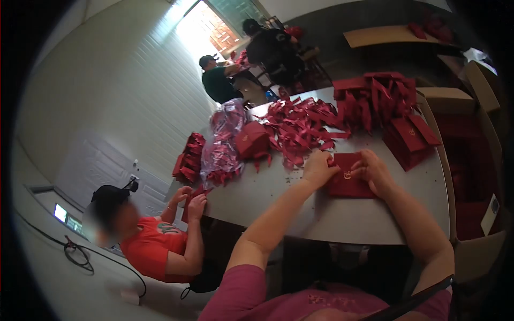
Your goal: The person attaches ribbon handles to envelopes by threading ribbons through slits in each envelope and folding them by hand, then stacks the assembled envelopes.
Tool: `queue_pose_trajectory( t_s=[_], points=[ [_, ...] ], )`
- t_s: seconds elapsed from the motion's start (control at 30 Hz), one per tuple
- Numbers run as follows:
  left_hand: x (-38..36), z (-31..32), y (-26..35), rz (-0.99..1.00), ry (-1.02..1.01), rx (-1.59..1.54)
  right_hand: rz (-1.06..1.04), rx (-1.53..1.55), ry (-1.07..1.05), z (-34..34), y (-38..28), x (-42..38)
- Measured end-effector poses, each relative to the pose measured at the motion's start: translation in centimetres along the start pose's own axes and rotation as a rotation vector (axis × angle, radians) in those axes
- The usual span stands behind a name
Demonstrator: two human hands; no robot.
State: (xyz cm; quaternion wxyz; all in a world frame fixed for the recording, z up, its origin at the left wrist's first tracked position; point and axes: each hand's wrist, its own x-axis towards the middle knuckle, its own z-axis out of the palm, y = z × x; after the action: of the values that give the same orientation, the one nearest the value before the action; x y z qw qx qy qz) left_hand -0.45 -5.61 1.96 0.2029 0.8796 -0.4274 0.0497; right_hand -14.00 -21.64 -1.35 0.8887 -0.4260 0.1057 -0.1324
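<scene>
"Bag (342, 189) in red, where?"

"Near side of the table (257, 202), lying flat (ribbons (302, 125) heaped beyond)."

"Grip?"

"Left hand (319, 169) pinches its upper left; right hand (376, 172) touches its right, fingers bent, though whether clamped I can't tell."

I count two hands of my own (320, 170) right of centre, with one red bag (348, 184) at them; three co-workers: one at lower left (160, 249), two at upper centre (217, 80); one clear plastic bag (222, 139) left of centre; one ribbon heap (302, 125) at centre; one window (210, 27) at top. The red bags piled at upper right (375, 99) overlap too much for me to count.
</scene>
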Motion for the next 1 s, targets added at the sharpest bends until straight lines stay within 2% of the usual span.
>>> queue_pose_trajectory(
  t_s=[0.07,0.13,0.2,0.33,0.4,0.43,0.53,0.6,0.63,0.7,0.73,0.8,0.93,1.0],
  points=[
    [0.6,-0.5,-0.1,-0.149,-0.180,-0.147,-0.002,-0.015,-0.032,-0.6,0.3,0.4],
    [0.9,-0.4,-0.2,-0.164,-0.217,-0.094,0.011,-0.040,-0.037,-0.7,0.2,0.4],
    [1.1,0.3,-1.0,0.125,-0.039,0.051,0.016,-0.030,-0.064,-0.8,0.3,0.3],
    [2.9,2.2,-2.9,0.275,-0.103,0.046,0.002,-0.038,-0.074,-0.8,0.1,0.3],
    [2.8,2.3,-2.3,0.224,0.025,-0.277,0.031,-0.038,-0.094,-0.8,-0.2,0.1],
    [2.8,2.2,-1.8,0.227,0.028,-0.282,0.029,-0.044,-0.093,-1.0,-0.2,0.1],
    [2.9,1.5,-0.9,0.215,-0.045,-0.349,0.013,-0.021,-0.159,-1.3,-0.2,0.2],
    [3.2,1.0,-0.7,0.229,-0.238,-0.094,0.040,0.012,-0.173,-1.2,-0.4,-0.1],
    [2.9,0.0,0.0,0.228,-0.233,-0.095,0.040,0.008,-0.175,-1.1,-0.6,-0.3],
    [2.1,-1.7,0.6,0.022,-0.316,-0.225,0.009,0.000,-0.219,-0.8,-1.0,-0.7],
    [1.9,-1.8,0.1,0.024,-0.312,-0.227,0.007,-0.003,-0.220,-0.7,-1.2,-0.8],
    [1.0,-2.5,-0.5,-0.074,-0.399,-0.532,-0.044,0.027,-0.268,-0.6,-1.5,-1.0],
    [-1.4,-4.3,0.4,-0.153,-0.385,-0.639,-0.045,0.081,-0.315,-0.3,-2.0,-1.4],
    [-3.2,-6.1,1.9,-0.121,-0.401,-0.523,-0.044,0.072,-0.320,-0.2,-1.8,-1.5]
  ],
)
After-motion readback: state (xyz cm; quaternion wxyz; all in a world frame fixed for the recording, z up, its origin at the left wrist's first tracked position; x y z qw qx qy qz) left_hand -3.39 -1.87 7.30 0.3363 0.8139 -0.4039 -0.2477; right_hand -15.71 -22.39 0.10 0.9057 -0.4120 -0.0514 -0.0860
